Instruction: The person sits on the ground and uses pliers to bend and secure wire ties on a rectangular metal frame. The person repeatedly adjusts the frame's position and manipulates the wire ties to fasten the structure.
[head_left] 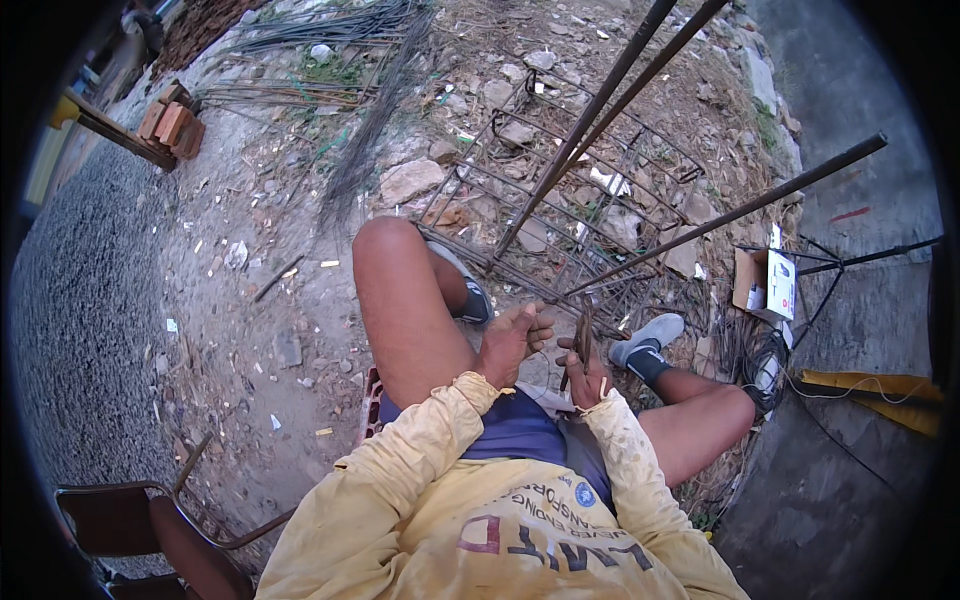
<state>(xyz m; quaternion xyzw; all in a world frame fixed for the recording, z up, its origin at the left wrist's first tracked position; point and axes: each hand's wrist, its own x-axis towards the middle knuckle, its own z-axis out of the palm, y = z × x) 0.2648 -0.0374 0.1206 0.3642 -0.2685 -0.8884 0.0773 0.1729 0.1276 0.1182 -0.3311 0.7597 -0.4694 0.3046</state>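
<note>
My right hand is wrapped round the handles of dark metal pincers, whose head points away from me. Just left of them, my left hand is closed in a pinch on what looks like a thin wire; its ends are too fine to follow. Both hands are held between my bent knees, over my lap. Beyond them lies a rusty steel rebar frame of bars and rectangular ties. Long steel bars rise from its near end, slanting up and to the right.
Rubble lies under and around the frame. At the right are an open white carton, a thin-legged black stand and cables. A brown chair stands lower left; bricks, gravel and loose rebar lie farther off.
</note>
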